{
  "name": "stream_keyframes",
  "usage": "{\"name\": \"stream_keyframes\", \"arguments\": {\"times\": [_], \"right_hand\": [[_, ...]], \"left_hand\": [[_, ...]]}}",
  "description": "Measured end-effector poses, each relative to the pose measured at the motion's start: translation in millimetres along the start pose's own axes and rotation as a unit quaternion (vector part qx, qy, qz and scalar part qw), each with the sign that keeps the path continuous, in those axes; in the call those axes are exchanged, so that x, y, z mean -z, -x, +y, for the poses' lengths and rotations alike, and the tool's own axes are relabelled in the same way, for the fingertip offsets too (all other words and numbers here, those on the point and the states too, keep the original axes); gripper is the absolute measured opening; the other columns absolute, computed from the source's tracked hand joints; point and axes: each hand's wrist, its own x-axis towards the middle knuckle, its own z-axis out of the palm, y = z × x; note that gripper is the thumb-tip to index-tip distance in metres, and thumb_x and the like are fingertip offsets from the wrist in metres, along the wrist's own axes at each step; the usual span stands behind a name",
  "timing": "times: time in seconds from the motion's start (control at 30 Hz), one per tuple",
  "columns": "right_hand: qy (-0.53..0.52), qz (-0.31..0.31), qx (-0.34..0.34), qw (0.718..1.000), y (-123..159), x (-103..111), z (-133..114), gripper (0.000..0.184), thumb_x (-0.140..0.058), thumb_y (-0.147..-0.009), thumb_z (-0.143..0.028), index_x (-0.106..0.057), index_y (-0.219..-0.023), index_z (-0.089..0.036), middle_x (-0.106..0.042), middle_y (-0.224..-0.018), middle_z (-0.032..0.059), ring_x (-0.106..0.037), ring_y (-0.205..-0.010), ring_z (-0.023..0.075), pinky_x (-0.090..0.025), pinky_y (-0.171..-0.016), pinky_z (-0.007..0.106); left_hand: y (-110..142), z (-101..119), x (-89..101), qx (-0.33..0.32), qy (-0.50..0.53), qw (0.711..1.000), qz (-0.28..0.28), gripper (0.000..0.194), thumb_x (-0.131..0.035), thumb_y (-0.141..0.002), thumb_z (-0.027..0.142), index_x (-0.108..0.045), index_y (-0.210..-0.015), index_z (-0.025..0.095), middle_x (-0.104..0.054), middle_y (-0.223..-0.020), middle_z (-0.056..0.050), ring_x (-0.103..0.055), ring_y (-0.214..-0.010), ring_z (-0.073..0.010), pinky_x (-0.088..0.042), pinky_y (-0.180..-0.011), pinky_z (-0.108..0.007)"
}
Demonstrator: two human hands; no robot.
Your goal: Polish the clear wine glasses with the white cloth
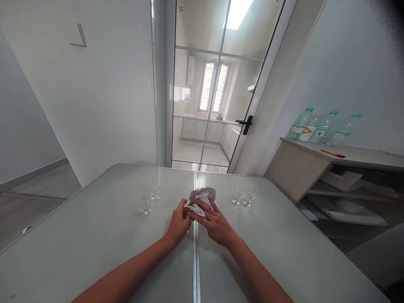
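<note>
A crumpled white cloth [202, 194] is bunched between my two hands over the middle of the table. My left hand [180, 219] is closed at the cloth's left side, with its fingers curled. Pressed against the cloth from the right is my right hand [215, 221], its fingers bent over the folds. A faint clear glint shows under my left hand, but whatever the cloth may wrap is hidden. To the left stand two clear stemmed glasses, a nearer glass [145, 209] and a farther glass [154, 197]. Two more stemmed glasses, one glass [237, 202] beside another glass [248, 204], stand to the right.
The pale table [94, 244] has a metal seam down its middle. Behind it is a glass door [217, 92] with a black handle [248, 125]. At right, a shelf unit [303, 164] carries several plastic bottles [321, 130] and a brush-like tool [333, 153].
</note>
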Motion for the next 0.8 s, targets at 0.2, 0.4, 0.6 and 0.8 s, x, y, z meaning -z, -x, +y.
{"name": "stream_keyframes", "arguments": {"times": [0.2,0.4,0.6,0.8], "right_hand": [[-0.188,0.091,-0.141,0.968,4.7,15.5,3.2,0.055,-0.043,-0.086,-0.006,-0.060,-0.135,-0.024,-0.069,-0.123,0.0069,-0.055,-0.126,0.0276,-0.038,-0.113,0.054],[-0.579,0.136,-0.332,0.732,3.9,20.9,-3.7,0.031,-0.044,-0.087,-0.024,-0.073,-0.098,-0.020,-0.070,-0.092,0.0046,-0.061,-0.077,0.0200,-0.049,-0.071,0.031],[-0.627,0.200,-0.344,0.670,-6.1,-4.5,-19.2,0.046,-0.053,-0.092,-0.032,-0.060,-0.137,-0.025,-0.070,-0.117,0.0065,-0.066,-0.098,0.0238,-0.054,-0.087,0.037],[-0.231,0.216,-0.214,0.924,4.6,-27.8,-17.6,0.057,-0.039,-0.102,-0.014,-0.037,-0.157,-0.028,-0.053,-0.150,0.0102,-0.051,-0.139,0.0254,-0.044,-0.113,0.046]], "left_hand": [[10.4,7.9,1.8,-0.074,-0.150,0.982,-0.092,0.018,-0.064,-0.090,0.035,-0.063,-0.100,0.020,-0.062,-0.062,0.002,-0.049,-0.052,-0.0119,-0.038,-0.055,-0.024],[15.0,14.9,4.5,-0.076,-0.049,0.980,-0.177,0.018,-0.070,-0.087,0.031,-0.062,-0.100,0.021,-0.066,-0.066,0.002,-0.054,-0.055,-0.0123,-0.042,-0.060,-0.025],[-9.0,5.1,8.7,0.018,0.130,0.991,0.002,0.034,-0.063,-0.092,0.052,-0.050,-0.104,0.022,-0.066,-0.071,0.002,-0.055,-0.050,-0.0106,-0.040,-0.049,-0.020],[-13.7,-2.7,9.3,0.036,0.131,0.991,0.000,0.037,-0.058,-0.093,0.056,-0.053,-0.100,0.020,-0.059,-0.059,0.004,-0.046,-0.044,-0.0084,-0.035,-0.047,-0.019]]}}
